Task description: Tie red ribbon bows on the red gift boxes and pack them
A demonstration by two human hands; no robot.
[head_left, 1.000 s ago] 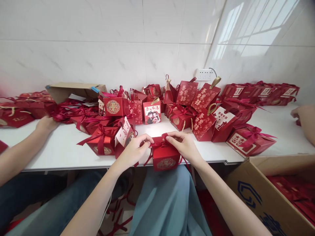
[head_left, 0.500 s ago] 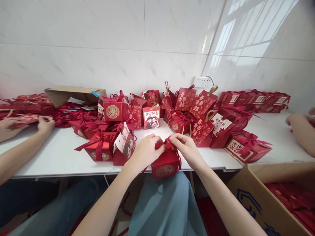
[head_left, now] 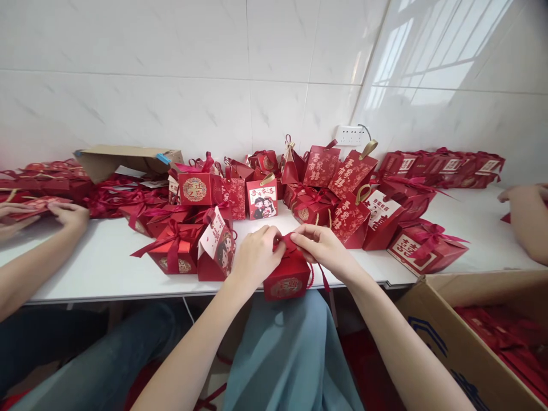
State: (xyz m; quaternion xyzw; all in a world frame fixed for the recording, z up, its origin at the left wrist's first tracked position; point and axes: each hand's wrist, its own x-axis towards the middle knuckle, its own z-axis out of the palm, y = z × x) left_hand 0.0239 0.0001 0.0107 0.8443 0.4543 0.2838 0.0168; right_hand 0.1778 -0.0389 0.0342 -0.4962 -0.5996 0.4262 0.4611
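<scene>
A small red gift box (head_left: 286,283) with a gold round emblem stands at the table's front edge, before my knees. Both hands meet over its top. My left hand (head_left: 260,251) is closed, thumb and fingers pinching ribbon at the box's upper left. Opposite it, my right hand (head_left: 317,246) pinches ribbon between thumb and forefinger. A dark red ribbon end (head_left: 324,278) dangles below my right hand, beside a twisted red cord (head_left: 312,277). The fingers partly hide the knot area. To the left sit a ribbon-tied red box (head_left: 176,251) and a house-shaped box (head_left: 217,248).
Several red boxes (head_left: 351,177) crowd the white table (head_left: 103,274) towards the tiled wall. A large cardboard box (head_left: 445,342) of red pieces stands at the lower right. Another person's hands (head_left: 71,216) work at the left; a further person's arm (head_left: 528,222) shows at the right.
The ribbon at the box top has been drawn lower and flatter, and a loose end now hangs on the right. My hands stay close together. The view has tilted slightly.
</scene>
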